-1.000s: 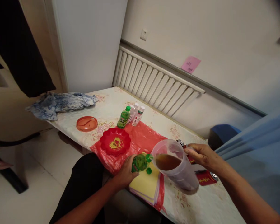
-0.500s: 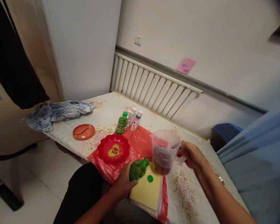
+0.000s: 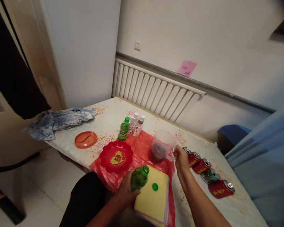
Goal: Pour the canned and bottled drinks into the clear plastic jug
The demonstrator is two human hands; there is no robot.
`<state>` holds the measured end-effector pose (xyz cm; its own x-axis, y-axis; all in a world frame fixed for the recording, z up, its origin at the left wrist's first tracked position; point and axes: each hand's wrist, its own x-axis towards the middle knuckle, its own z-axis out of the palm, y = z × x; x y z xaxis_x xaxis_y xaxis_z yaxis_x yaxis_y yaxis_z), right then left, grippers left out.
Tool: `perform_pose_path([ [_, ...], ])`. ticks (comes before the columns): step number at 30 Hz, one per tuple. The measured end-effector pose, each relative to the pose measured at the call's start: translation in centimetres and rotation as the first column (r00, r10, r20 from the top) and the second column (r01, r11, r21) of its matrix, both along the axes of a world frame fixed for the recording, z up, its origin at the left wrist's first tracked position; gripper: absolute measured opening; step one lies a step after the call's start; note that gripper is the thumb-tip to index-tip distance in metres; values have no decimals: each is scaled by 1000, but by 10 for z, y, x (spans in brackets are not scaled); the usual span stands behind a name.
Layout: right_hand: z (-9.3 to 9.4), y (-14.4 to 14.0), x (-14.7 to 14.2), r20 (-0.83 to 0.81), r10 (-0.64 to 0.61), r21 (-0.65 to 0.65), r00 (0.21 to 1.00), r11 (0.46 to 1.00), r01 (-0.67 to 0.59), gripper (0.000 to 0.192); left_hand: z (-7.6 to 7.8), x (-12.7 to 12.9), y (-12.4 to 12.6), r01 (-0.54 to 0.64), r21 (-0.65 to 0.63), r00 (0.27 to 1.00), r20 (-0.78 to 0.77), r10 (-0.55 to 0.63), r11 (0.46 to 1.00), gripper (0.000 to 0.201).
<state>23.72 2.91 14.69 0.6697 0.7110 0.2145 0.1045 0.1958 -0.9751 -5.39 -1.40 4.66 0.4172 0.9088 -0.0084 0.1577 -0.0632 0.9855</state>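
My left hand [image 3: 126, 189] is closed around an uncapped green plastic bottle [image 3: 139, 179], held slightly tilted at the near edge of the table. By its handle, my right hand [image 3: 181, 157] grips a translucent measuring jug [image 3: 163, 143] with dark liquid in its lower part. The jug is over the red plastic sheet; whether its base rests there I cannot tell. A green bottle cap [image 3: 155, 187] lies on a stack of yellow paper [image 3: 151, 201] between my hands. Left of the bottle sits a red scalloped plate [image 3: 106, 157] with a yellow heart design.
Behind the plate stand a capped green bottle [image 3: 124, 130] and several clear white-capped bottles [image 3: 138, 126]. Several drink cans [image 3: 221, 189] line the right side. An orange lid [image 3: 85, 140] and blue-white cloth [image 3: 63, 121] lie left. A radiator [image 3: 153, 90] runs behind the table.
My right hand has moved the jug away from the paper stack, farther back and slightly left. The row of cans now shows beside my right arm. My left hand still holds the bottle.
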Motion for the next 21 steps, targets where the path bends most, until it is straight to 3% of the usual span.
perform_pose_path([
  [6,-13,-3,0,-71,-81,17,994,996,82,38,-1,-1,0,5,5,999,42,-6,1000,84],
  [12,-16,-12,9,-4,-114,-44,993,992,114,40,-2,-1,2,13,18,997,73,-14,1000,84],
  [18,-28,-54,6,175,-250,-137,952,952,275,43,0,0,1,-36,39,999,25,35,999,82],
  [21,-45,-82,-20,259,-129,-236,957,952,193,36,4,0,0,-27,55,999,26,26,998,81],
])
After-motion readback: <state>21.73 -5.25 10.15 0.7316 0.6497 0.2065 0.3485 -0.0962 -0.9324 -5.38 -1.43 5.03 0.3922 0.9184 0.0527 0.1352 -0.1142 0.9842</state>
